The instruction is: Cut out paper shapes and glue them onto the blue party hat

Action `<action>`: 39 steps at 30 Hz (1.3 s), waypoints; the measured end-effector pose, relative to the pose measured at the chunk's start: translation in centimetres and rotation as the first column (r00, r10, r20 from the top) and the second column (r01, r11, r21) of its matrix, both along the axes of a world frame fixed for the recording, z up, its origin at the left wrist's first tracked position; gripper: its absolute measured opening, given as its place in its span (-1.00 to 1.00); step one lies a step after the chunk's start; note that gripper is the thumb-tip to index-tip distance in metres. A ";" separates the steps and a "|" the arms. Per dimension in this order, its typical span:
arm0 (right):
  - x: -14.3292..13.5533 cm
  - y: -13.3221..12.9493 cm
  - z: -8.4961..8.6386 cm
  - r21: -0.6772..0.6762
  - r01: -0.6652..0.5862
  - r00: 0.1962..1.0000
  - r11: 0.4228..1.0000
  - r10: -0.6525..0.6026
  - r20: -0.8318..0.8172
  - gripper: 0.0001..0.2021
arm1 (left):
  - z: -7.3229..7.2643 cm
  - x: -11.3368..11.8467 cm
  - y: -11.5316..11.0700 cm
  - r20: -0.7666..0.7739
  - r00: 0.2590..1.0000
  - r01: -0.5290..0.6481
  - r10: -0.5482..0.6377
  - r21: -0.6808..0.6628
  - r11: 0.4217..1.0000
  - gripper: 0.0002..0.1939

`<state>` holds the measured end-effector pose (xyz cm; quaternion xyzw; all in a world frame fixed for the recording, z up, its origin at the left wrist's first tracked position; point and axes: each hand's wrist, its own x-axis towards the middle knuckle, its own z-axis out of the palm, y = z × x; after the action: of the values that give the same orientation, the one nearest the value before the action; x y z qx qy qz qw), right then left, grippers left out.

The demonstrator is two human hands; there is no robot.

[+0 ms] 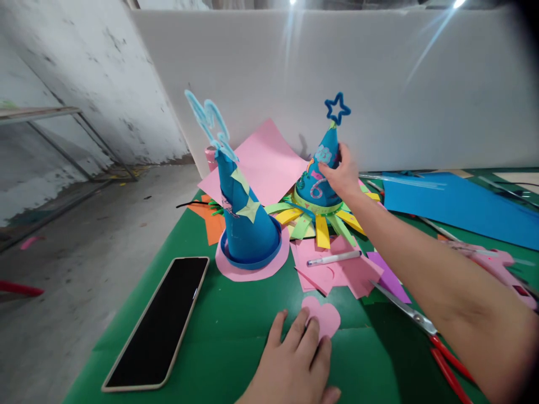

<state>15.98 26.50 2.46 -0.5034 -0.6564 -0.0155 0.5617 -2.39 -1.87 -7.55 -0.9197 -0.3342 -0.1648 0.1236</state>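
Observation:
Gripped near its upper part by my right hand (343, 173) is a blue cone party hat (316, 188), with stickers, a fringe of green and yellow strips and a dark blue pipe-cleaner star (337, 108) on top. My left hand (295, 359) lies flat with fingers spread on the green table, its fingertips over a pink paper cutout (326, 318) with rounded lobes. Left of the gripped hat stands another blue cone hat (244, 224) with pale green stars, a pink round base and a light blue pipe-cleaner shape.
A phone (162, 322) lies at the left. Pink paper pieces (315, 275) bear a pen (334, 258). Red-handled scissors (421, 320) and a pink glue gun (501, 264) lie right, partly behind my forearm. Blue sheet (455, 202) is at far right; a white board (357, 73) stands behind.

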 end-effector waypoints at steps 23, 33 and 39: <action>-1.4 -0.5 -1.1 0.080 0.215 0.973 0.973 -0.207 -0.105 -0.45 | 1.0 0.0 0.1 -0.016 1.000 -0.003 0.003 -0.014 1.000 -0.54; -1.6 -0.5 -1.7 0.039 0.193 0.967 0.980 -0.183 -0.178 -0.44 | 0.8 -0.1 0.0 -0.016 1.000 -0.003 0.003 -0.029 1.000 -0.54; -0.6 0.9 -1.0 -0.042 0.015 0.983 0.999 -0.023 -0.183 -0.42 | 1.7 -0.1 0.1 -0.046 0.999 0.014 -0.017 -0.072 0.997 -0.54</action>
<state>15.43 27.38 1.43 -0.5202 -0.5972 0.0391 0.6093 -2.48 -1.78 -5.86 -0.9298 -0.3296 -0.1321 0.0972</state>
